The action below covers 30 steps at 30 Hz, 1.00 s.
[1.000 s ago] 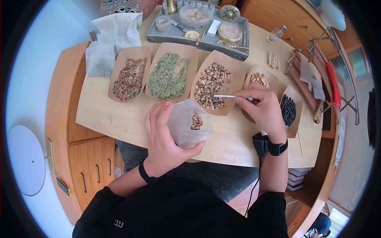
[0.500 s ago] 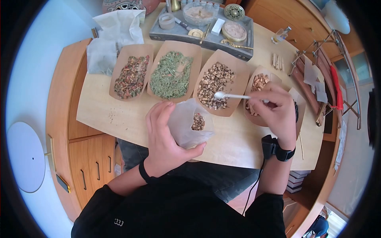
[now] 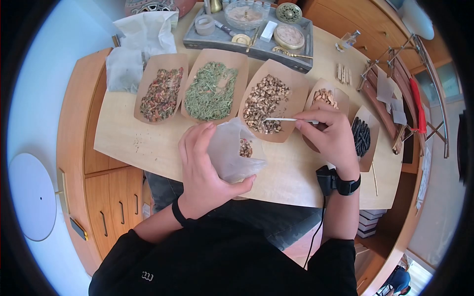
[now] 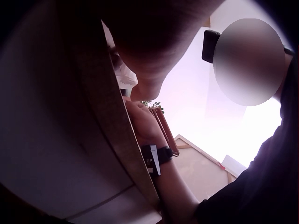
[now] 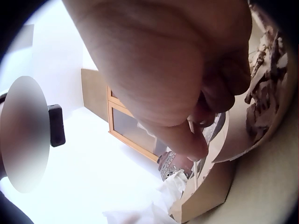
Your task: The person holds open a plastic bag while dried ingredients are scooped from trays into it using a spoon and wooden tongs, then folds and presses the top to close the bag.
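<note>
In the head view my left hand [image 3: 205,170] holds a translucent white bag [image 3: 229,153], thumb and fingers around its sides; brown chopped pieces [image 3: 245,148] show in its mouth. My right hand [image 3: 332,138] pinches the handle of a small white spoon [image 3: 284,119]. The spoon's tip is among the brown chopped pieces [image 3: 266,96] in the middle paper tray [image 3: 294,79], behind the bag. In the right wrist view the thumb and fingers of the right hand [image 5: 173,88] grip the thin white handle [image 5: 195,175]; the spoon's bowl is hidden there.
Left of the middle tray stand trays of green needles [image 3: 210,93] and reddish flakes [image 3: 160,96]. To the right are trays of light chips [image 3: 326,97] and dark sticks [image 3: 361,135]. Behind them, a grey tray [image 3: 197,43] holds dishes. Filled white bags [image 3: 123,71] lie at the left.
Compared with half a second ago, my right hand has moved left and the spoon's bowl has gone down into the brown pieces. The left hand and bag are nearly still.
</note>
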### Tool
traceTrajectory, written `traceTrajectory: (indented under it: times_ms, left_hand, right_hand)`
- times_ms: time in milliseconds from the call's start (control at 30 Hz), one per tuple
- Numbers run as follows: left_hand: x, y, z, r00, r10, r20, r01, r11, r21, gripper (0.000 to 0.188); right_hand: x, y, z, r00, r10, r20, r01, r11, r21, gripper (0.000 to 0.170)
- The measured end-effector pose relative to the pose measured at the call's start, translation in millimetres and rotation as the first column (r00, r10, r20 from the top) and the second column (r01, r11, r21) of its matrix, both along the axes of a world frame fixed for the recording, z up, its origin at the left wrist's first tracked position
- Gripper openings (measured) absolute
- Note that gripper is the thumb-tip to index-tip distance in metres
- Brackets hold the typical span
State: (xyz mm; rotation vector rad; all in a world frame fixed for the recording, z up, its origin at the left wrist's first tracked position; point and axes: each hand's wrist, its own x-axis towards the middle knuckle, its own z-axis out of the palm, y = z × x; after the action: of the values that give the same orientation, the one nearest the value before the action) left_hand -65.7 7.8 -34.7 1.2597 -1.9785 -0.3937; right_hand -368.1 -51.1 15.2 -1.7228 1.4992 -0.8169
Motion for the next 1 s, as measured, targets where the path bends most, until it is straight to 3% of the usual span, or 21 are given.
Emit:
traceTrajectory:
  times_ms: [100,167,300,367,400,467,533,700,800,1000]
  left_hand:
    - [0.4,0.9,-0.6,1.0,0.014,0.002,-0.014,1.0,-0.004,0.128]
    - [1.3,1.4,-1.2,1.0,0.028,0.004,-0.028,1.0,-0.005,0.128]
    - [-0.1,1.0,-1.7,0.999,0.038,0.011,-0.038,0.999,-0.018,0.128]
    - [0.1,1.0,-1.6,0.999,0.032,0.01,-0.032,0.999,-0.016,0.128]
    - [0.0,1.1,-1.5,0.999,0.03,0.011,-0.03,0.999,-0.019,0.129]
    - [-0.8,1.0,-0.7,1.0,0.027,0.012,-0.027,0.999,-0.023,0.129]
    - [-2.2,0.5,0.5,0.999,0.043,-0.003,-0.043,0.998,-0.046,0.125]
    - [-3.0,1.0,1.8,0.999,0.051,0.004,-0.051,0.998,-0.038,0.124]
    - [-2.1,1.5,1.7,0.998,0.059,-0.001,-0.059,0.998,-0.026,0.123]
    - [1.8,0.3,1.3,0.998,0.069,0.005,-0.069,0.998,0.008,0.123]
  right_hand:
    - [-4.6,1.7,3.5,0.993,-0.04,0.107,0.033,0.997,0.072,0.014]
    - [-6.4,4.4,11.2,0.998,0.044,0.036,-0.045,0.999,0.016,0.013]
    - [1.0,8.3,18.6,0.977,0.205,0.057,-0.2,0.976,-0.085,0.014]
    - [-4.3,7.5,19.1,0.997,-0.01,-0.078,-0.001,0.991,-0.132,0.014]
    - [-7.9,5.7,18.0,0.997,-0.01,-0.078,0.0,0.991,-0.131,0.014]
    - [-16.9,1.0,13.0,0.972,-0.161,-0.17,0.128,0.973,-0.19,0.014]
    - [-20.1,0.8,9.7,0.966,-0.127,-0.225,0.085,0.978,-0.189,0.015]
    - [-0.4,1.4,4.6,0.993,0.025,-0.111,-0.027,1.0,-0.016,0.017]
    - [1.7,-0.4,-2.2,1.0,0.028,-0.003,-0.028,0.999,-0.022,0.016]
    - [-1.1,1.6,5.3,0.999,0.017,0.042,-0.018,0.999,0.031,0.016]
